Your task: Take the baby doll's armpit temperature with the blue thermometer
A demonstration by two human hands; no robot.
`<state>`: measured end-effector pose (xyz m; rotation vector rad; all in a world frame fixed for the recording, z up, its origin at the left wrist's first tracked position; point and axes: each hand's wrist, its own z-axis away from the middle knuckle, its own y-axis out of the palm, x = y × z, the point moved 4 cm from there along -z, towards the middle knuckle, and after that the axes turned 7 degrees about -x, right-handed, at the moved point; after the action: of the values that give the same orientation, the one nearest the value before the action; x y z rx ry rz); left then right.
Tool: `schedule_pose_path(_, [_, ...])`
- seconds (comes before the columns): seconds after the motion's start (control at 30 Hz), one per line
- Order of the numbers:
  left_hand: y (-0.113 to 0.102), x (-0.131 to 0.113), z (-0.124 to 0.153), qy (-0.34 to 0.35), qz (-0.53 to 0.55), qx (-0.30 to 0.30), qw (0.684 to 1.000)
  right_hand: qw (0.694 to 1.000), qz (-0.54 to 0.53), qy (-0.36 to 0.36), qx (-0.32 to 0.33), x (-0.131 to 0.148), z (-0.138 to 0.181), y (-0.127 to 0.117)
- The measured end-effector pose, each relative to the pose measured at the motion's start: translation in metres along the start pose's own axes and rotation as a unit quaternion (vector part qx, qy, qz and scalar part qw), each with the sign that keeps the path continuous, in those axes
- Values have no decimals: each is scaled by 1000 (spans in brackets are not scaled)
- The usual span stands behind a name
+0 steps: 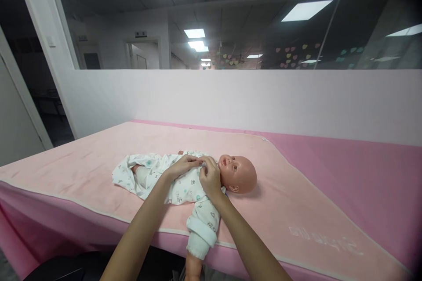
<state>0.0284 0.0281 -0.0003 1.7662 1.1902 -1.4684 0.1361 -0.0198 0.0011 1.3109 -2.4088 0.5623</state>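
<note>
A baby doll lies on its back, head to the right, its near arm hanging over the front edge. It wears a white baby gown with small printed figures and green dots, the near sleeve cuff folded back. At the gown's neckline, just below the doll's chin, my two hands meet. My left hand reaches across the chest, its fingertips closed on the cloth. Curled in a pinch, my right hand grips the gown beside it. The exact bit of cloth between the fingers is hidden.
A peach mat covers most of the table, over a pink cloth. Behind stands a white half wall with a window above it. A black chair is at the lower left, by the table's front edge.
</note>
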Motion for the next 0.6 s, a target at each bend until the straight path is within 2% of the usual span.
schedule_pose_path(0.37, [-4,-4,0,25,-51,-33,998,999,35,1,-23,3,-1,-3])
schedule_pose_path(0.6, [-1,-11,3,28,-65,-28,997,997,44,14,-59,0,3,-4])
